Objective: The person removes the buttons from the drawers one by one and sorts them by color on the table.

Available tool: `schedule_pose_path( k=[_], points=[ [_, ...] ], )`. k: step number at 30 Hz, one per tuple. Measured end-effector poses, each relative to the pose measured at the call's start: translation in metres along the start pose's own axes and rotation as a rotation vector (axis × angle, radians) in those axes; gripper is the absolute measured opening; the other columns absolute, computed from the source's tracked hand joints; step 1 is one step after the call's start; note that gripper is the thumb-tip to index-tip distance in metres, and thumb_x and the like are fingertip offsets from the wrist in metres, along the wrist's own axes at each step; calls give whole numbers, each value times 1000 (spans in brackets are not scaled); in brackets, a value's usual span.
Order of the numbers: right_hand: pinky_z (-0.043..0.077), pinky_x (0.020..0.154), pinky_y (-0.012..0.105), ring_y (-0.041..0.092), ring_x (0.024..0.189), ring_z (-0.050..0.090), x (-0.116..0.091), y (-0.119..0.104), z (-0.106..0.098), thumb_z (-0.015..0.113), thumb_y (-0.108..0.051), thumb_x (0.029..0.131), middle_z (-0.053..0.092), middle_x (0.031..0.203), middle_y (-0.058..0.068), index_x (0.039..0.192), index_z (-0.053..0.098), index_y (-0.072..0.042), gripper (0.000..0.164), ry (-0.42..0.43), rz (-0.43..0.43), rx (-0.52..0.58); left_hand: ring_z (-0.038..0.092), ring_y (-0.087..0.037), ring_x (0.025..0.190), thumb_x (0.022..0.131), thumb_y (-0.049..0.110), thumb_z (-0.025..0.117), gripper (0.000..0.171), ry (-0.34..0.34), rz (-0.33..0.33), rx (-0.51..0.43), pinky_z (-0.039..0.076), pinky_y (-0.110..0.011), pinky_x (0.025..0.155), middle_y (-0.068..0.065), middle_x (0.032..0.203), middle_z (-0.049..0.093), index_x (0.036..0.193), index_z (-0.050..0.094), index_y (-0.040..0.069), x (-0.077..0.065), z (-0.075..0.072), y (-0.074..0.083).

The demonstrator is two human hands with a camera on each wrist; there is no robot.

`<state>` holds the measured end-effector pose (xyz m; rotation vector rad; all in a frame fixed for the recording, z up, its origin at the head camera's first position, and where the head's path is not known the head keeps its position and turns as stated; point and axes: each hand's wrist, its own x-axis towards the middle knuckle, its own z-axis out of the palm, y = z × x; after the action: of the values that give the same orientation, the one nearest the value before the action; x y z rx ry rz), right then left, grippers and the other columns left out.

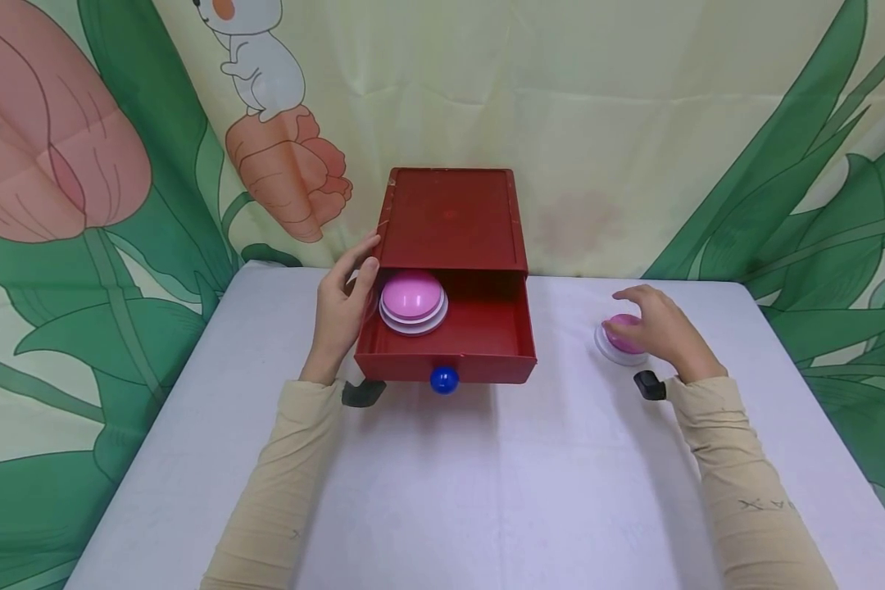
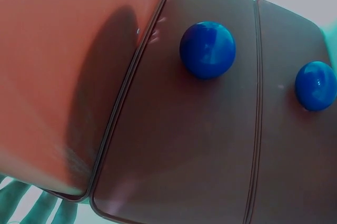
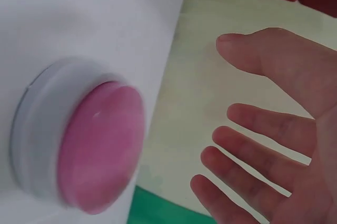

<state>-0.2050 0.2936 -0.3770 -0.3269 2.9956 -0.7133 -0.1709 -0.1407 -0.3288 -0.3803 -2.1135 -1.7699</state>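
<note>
My left hand (image 1: 342,307) rests along the left side of a red drawer box (image 1: 450,217), fingers extended. The box's top drawer (image 1: 490,315) is pulled out and has a blue knob (image 1: 444,379). In the drawer's left part lies a pink push button (image 1: 411,295) on a white round base. My right hand (image 1: 667,332) is over a second pink push button (image 1: 623,332) on the table to the right. In the right wrist view, that button (image 3: 102,147) stands apart from the spread fingers and thumb of my hand (image 3: 284,155).
A white-covered table (image 1: 442,492) carries everything. Behind it hangs a cloth backdrop (image 1: 583,139) printed with leaves, a tulip and a rabbit on a carrot. The left wrist view shows red drawer fronts (image 2: 179,129) with blue knobs (image 2: 207,50).
</note>
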Motion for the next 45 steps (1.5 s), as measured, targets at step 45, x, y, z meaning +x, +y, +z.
schedule_pose_path(
  k=[45],
  points=[
    [47, 102, 53, 35, 122, 55, -29, -170, -62, 74, -15, 88, 61, 130, 18, 132, 61, -1, 47, 269, -406, -103, 52, -21, 129, 102, 12, 52, 42, -31, -17, 1, 47, -29, 104, -8, 153, 47, 143, 51, 3, -1, -3, 3]
  ],
)
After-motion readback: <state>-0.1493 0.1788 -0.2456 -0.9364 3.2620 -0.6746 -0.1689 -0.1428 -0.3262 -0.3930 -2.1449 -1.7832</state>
